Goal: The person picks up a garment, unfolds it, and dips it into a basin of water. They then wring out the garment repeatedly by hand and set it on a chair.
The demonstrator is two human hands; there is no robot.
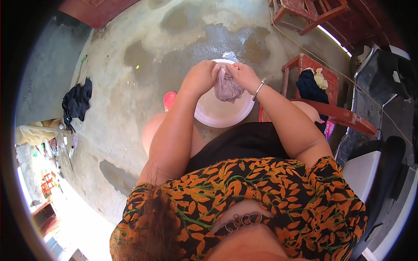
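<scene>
Both hands meet above a white basin [204, 117] on the floor between my knees. My left hand [203, 77] is closed, pinching the upper left edge of a bunched mauve cloth [228, 89]. Opposite it, my right hand [244, 76], with a silver bangle at the wrist, grips the cloth's upper right edge. The wrinkled cloth hangs down between the hands over the basin. Cloudy liquid seems to lie in the basin. What kind of garment the cloth is, I cannot tell.
Wet patches darken the concrete floor [143, 91]. A red wooden chair [333, 82] with dark and cream cloths stands at the right, near a black chair [383, 78]. Black fabric [78, 101] lies at the left. Another red stool [305, 13] stands at the back.
</scene>
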